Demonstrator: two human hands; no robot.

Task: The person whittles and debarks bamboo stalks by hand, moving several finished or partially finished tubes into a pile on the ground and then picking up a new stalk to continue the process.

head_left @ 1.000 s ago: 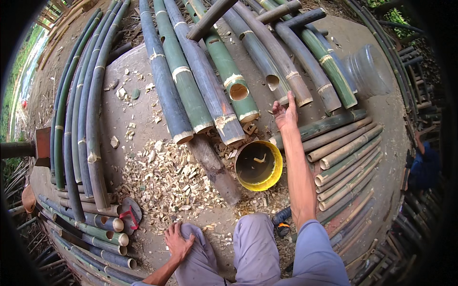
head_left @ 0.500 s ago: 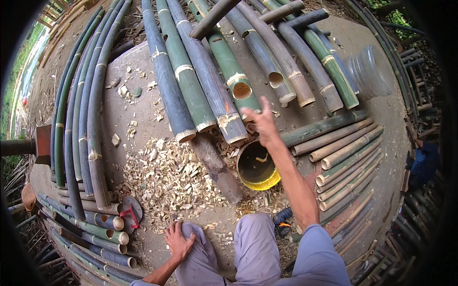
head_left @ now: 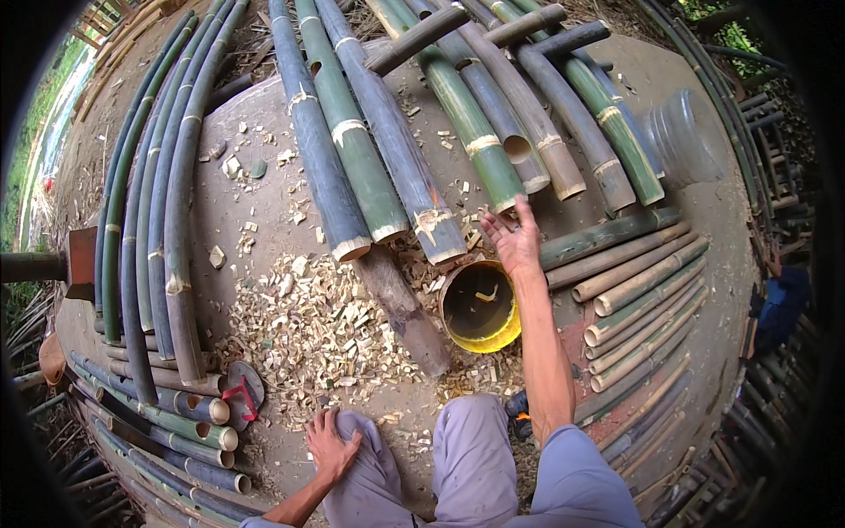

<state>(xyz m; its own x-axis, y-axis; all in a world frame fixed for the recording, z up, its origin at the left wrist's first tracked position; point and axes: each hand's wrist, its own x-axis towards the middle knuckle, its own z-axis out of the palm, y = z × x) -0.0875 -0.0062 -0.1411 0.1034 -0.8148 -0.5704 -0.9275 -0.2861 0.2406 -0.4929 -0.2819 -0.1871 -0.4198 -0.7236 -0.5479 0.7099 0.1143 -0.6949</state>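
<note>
My right hand [head_left: 513, 239] reaches forward, palm turned up and fingers apart, at the near cut end of a green bamboo pole [head_left: 471, 132]. Its fingertips meet or almost meet that end; whether they touch I cannot tell. Left of this pole lie a blue-grey bamboo pole [head_left: 387, 132], a green one [head_left: 352, 132] and another blue-grey one [head_left: 319, 158], their near ends raised on a rough log [head_left: 400, 312]. Beside my right wrist stands a yellow bucket [head_left: 500, 341] holding dark liquid and a floating chip. My left hand [head_left: 331, 447] rests on my left knee, fingers spread.
Pale wood chips [head_left: 317, 326] litter the ground before me. Short bamboo lengths [head_left: 647, 290] are stacked on the right, near a clear plastic container [head_left: 682, 132]. Long poles [head_left: 180, 220] and holed bamboo pieces [head_left: 198, 431] lie on the left. A dark tool [head_left: 519, 414] sits by my right knee.
The green pole has turned and shifted right, so the hole near its end no longer shows. My right hand has moved right and slightly nearer. My left hand stays still.
</note>
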